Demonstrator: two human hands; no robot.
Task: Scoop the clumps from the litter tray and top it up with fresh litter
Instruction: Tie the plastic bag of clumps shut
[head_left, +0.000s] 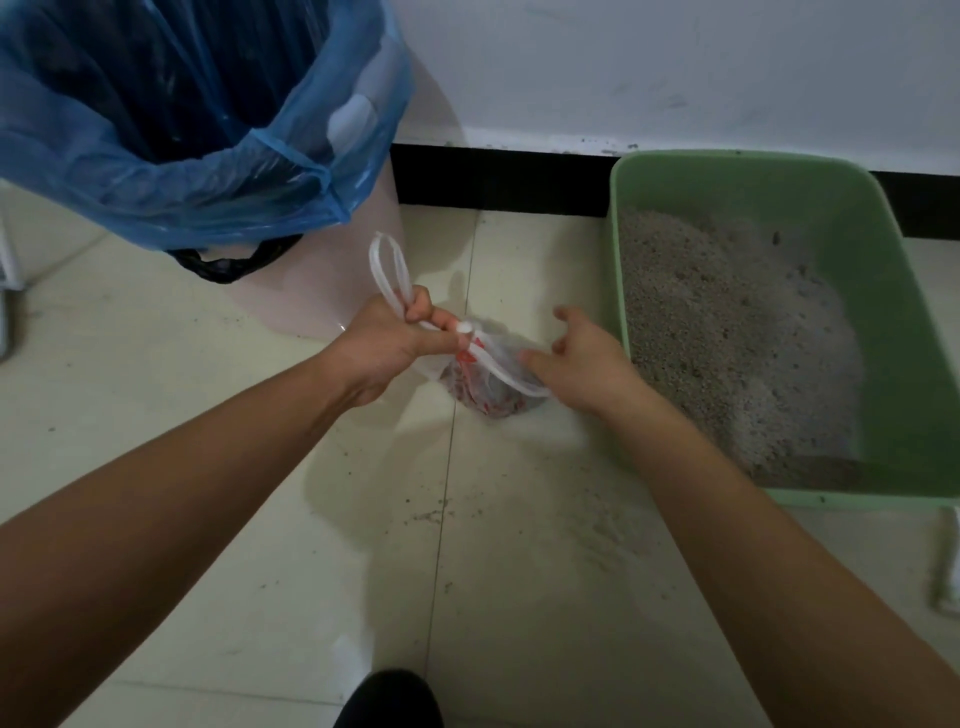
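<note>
1. bin (311, 291), lined in blue, stands at the left on the floor (260, 519). its open mouth is up and to the left of the hands.
2. left hand (384, 348): fingers pressed together, pinching one bag handle (387, 270) whose loop sticks up and away from the fist.
3. bag (483, 384), the task's thing, sits on the floor between the two hands, with dark clumps showing through it. its neck is gathered in a small knot just beside the left fingertips.
4. the second handle (498, 369) runs from that knot down and to the right, ending under the thumb of the right hand.
5. right hand (582, 364): fingers loosely spread, closed on nothing visible. it is the nearer hand to that loop, so i judge it takes the handle next to finish the tie.
6. tray (779, 161) lies just right of that hand, with litter (727, 338) heaped toward its left wall.
</note>
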